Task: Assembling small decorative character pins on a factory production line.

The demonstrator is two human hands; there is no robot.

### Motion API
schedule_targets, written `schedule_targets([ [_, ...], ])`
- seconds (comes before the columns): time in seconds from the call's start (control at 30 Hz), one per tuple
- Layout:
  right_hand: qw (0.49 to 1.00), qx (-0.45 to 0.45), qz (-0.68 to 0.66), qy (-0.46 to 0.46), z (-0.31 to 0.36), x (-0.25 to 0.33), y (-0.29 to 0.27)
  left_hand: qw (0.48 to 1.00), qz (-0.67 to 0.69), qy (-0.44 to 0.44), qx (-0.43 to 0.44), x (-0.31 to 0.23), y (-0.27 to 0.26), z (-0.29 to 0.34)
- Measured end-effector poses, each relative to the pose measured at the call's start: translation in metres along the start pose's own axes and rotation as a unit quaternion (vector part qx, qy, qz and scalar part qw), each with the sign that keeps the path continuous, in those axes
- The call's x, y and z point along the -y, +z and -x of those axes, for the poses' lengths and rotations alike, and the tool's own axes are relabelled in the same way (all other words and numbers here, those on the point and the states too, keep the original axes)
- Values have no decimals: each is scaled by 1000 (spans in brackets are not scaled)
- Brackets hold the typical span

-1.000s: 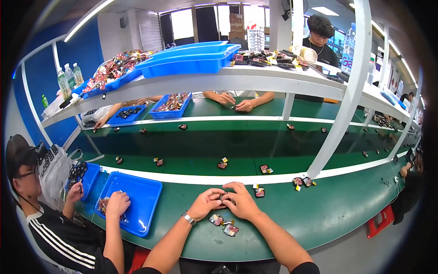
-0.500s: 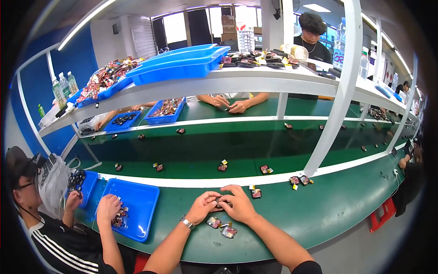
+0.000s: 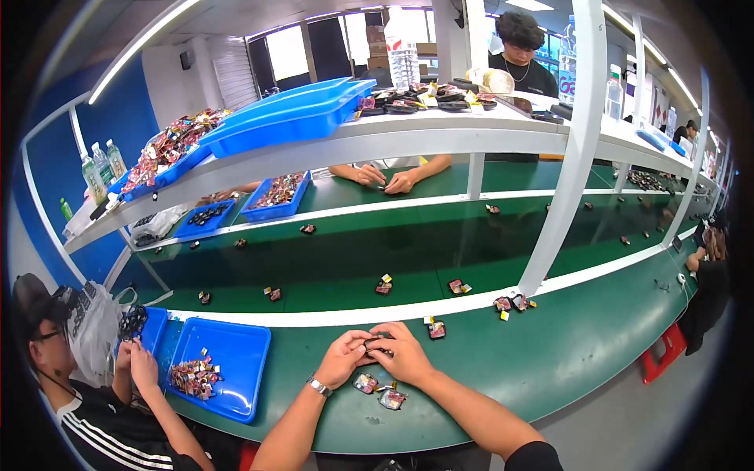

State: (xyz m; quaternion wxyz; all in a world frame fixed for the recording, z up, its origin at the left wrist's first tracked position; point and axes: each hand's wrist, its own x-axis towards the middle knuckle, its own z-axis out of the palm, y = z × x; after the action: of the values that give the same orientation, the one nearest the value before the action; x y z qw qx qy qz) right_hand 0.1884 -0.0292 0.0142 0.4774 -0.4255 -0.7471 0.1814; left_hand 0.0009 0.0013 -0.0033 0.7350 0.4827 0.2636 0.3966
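My left hand (image 3: 339, 361) and my right hand (image 3: 405, 358) are closed together around a small dark electronic part (image 3: 375, 351), which the fingers partly cover. On the green worktop (image 3: 503, 361) just below my hands lie two small black-and-red electronic assemblies, a left one (image 3: 365, 383) and a nearer one (image 3: 393, 399), with a little yellow piece between them. Another black assembly with a yellow-white tab (image 3: 436, 329) rests to the right of my right hand. Farther right, beside the white post, is a small cluster of assemblies (image 3: 503, 304).
To my left, a blue tray (image 3: 253, 369) holds many small red and yellow parts; a co-worker (image 3: 110, 416) sits by it. Beyond a white rail (image 3: 345, 318), a dark green belt (image 3: 345, 263) carries scattered assemblies. An overhead white shelf (image 3: 393, 142) and slanted post (image 3: 561, 188) stand ahead.
The co-worker's hand has left the blue tray and moved up-left to the other hand, uncovering the parts pile. My hands stay closed around the dark part, fingers slightly shifted. The view has tilted slightly.
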Motion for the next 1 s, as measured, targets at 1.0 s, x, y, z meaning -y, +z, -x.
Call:
schedule_targets([
  [1.0, 998, -48, -31, -3, 2, 10, 8, 999, 26, 40, -10, 1, -3, 2],
])
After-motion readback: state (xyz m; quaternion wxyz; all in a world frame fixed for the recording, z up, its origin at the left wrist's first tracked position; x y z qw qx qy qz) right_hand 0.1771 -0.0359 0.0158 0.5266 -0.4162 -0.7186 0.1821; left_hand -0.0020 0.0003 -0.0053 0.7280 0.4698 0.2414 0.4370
